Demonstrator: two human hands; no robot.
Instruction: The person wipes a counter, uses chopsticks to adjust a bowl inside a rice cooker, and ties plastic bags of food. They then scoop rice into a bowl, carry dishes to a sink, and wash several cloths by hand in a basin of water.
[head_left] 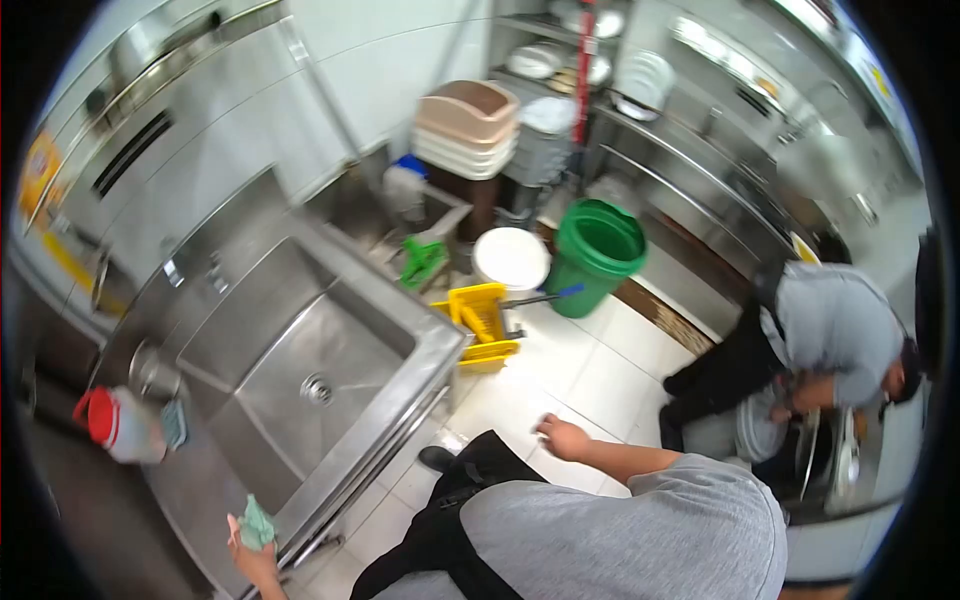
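At the bottom of the frame stands the person in a grey top and dark apron. The left hand [255, 555], at lower left, is closed around a crumpled green cloth [256, 522] and sits at the front rim of the steel sink [420, 345], touching or just above it; which cannot be told. The right hand [562, 437], near lower centre, hangs free over the white floor tiles [590, 370], fingers loosely curled and holding nothing.

The sink basin occupies the centre left of the frame, its drain visible in the middle. On the counter left of the basin, at mid left, lies a white container with a red cap [118, 424], tipped on its side.

Beyond the sink's far corner, at centre, a yellow mop wringer [480, 318] rests on the floor. Just behind it stand a white bucket [511, 259] and, beside that, a green bucket [597, 255]. A green brush or scraper [423, 260] lies near the sink's upper end.

At right of frame a co-worker [830, 325] in a grey shirt bends low over a stack of white plates [757, 430].

At upper centre, furthest off, beige tubs [468, 125] are stacked, with shelves of metal dishes [545, 58] behind them.
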